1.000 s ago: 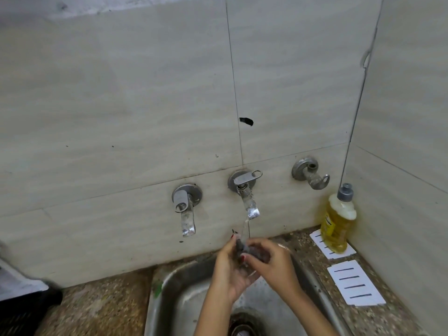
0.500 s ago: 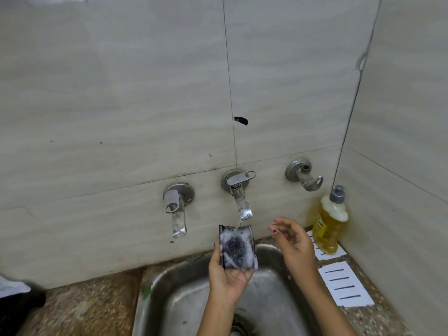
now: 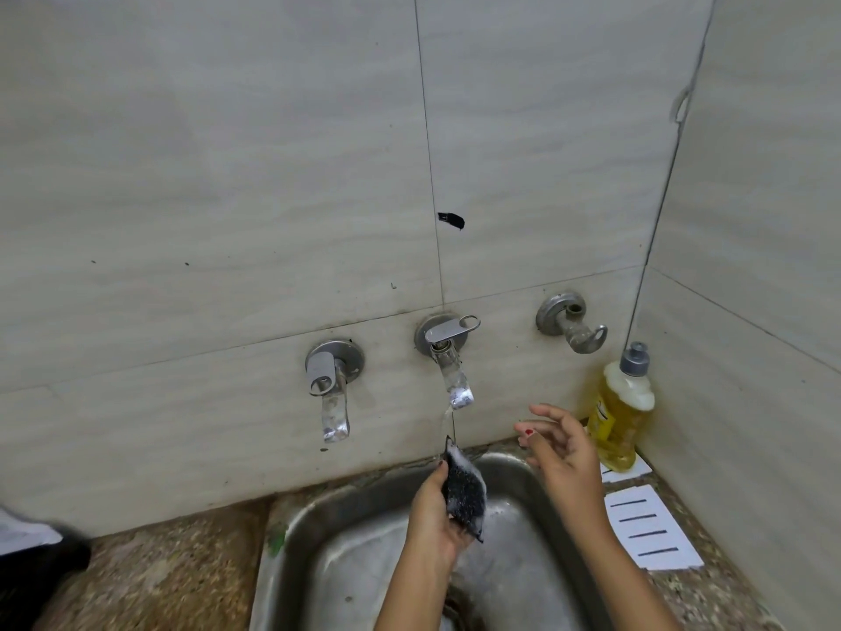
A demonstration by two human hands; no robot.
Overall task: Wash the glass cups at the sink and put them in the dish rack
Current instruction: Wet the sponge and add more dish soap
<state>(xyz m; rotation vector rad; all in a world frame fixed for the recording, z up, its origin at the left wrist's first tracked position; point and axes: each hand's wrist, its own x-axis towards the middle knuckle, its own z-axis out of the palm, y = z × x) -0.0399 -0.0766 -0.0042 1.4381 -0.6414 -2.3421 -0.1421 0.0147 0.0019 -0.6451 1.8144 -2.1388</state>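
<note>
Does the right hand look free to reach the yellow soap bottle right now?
Probably yes. The right hand is open, holds nothing and hovers just beside the soap bottle, with nothing between them; the scrub pad is in the left hand.

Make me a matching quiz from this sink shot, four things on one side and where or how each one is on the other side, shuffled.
Column one:
1 scrub pad
2 dish soap bottle
3 middle tap
4 right hand

Column two:
A open, holding nothing
B water running from it
C held in the left hand
D upright, right of the sink

Pairs: 1-C, 2-D, 3-B, 4-A
</note>
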